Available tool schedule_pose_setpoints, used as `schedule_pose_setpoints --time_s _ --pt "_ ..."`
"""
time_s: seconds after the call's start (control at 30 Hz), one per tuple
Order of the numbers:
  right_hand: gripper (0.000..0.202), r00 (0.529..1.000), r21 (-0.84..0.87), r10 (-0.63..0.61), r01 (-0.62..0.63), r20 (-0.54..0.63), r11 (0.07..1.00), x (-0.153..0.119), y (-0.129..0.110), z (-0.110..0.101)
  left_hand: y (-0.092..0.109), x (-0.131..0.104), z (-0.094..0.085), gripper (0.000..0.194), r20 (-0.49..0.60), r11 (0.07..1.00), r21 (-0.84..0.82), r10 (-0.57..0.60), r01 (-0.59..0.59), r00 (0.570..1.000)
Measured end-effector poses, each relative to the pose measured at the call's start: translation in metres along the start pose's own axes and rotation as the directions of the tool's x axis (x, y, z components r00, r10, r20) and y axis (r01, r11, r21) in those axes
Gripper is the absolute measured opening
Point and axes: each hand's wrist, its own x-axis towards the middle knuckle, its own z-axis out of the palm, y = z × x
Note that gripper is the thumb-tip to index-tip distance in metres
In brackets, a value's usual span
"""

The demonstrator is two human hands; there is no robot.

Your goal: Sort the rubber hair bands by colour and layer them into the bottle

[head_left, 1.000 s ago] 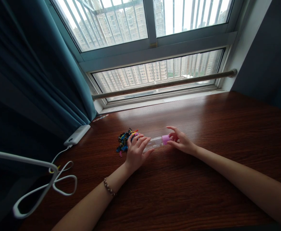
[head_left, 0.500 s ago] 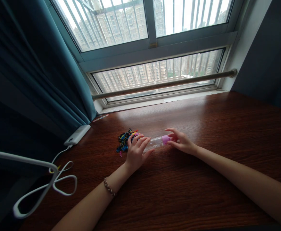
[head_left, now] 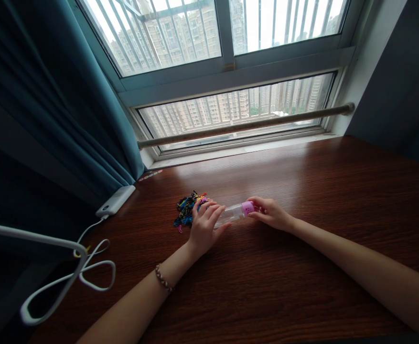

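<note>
A clear bottle (head_left: 231,213) lies on its side on the dark wooden table (head_left: 266,282), its pink cap (head_left: 247,208) toward the right. My left hand (head_left: 205,224) is wrapped over the bottle's left part, which is partly hidden by the fingers. The fingers of my right hand (head_left: 271,213) are closed on the pink cap. Just beyond and left of my left hand lies a pile of small colourful bands or cords (head_left: 185,210), mostly black and blue, with some pink, yellow and red.
On the left lies a white power strip (head_left: 116,200) with a white cable (head_left: 96,267) looping near the table's edge. Behind it hangs a blue curtain (head_left: 98,119). A rail (head_left: 245,127) crosses the window at the back.
My right hand's fingers have closed in on the pink cap, where before they were spread around it. My left hand has hardly moved.
</note>
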Motion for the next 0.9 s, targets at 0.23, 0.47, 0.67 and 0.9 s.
schedule_pose_setpoints --time_s 0.23,0.47,0.67,0.9 --pt "0.031 1.0 -0.077 0.0 0.0 -0.004 0.997 0.0 0.002 0.002 0.003 0.0 -0.001 0.038 0.006 1.0 -0.003 0.005 -0.005 1.0" --pt "0.051 0.999 0.02 0.024 -0.023 -0.043 1.0 -0.001 0.005 0.001 0.003 0.0 0.0 0.037 0.004 0.995 -0.047 -0.09 0.09 0.996" --pt "0.047 0.998 0.123 0.035 -0.029 -0.049 0.992 0.001 0.007 0.002 0.001 -0.002 0.002 0.034 -0.026 0.923 -0.215 -0.331 0.318 0.943" --pt "0.037 1.0 -0.029 0.017 -0.016 0.016 0.999 -0.001 0.003 0.004 -0.012 0.007 -0.007 0.036 -0.082 0.682 -0.551 -0.619 0.482 0.781"
